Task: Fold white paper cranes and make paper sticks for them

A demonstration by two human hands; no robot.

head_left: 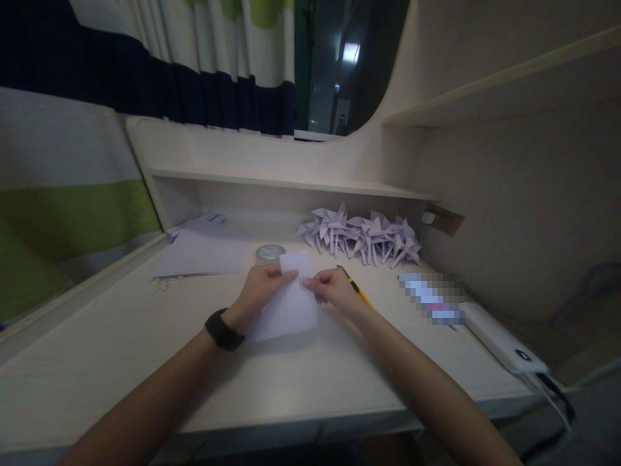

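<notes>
A white sheet of paper (294,310) is held between my two hands above the desk, its upper part narrow and its lower part wider, with crease lines down it. My left hand (259,288), with a dark band at the wrist, grips the left edge, thumb on the front. On the opposite edge, my right hand (334,288) pinches the paper between thumb and fingers. Just behind the paper lies a round silver-rimmed object (270,252), perhaps a roll of tape. A yellow and black utility knife (359,292) lies partly hidden beside my right hand.
Several paper pinwheels (363,234) are heaped at the back right. A stack of white paper (201,249) lies at the back left, with small pale bits (167,285) before it. A blurred-out phone-like object (431,299) and a white power strip (504,340) with cables line the right.
</notes>
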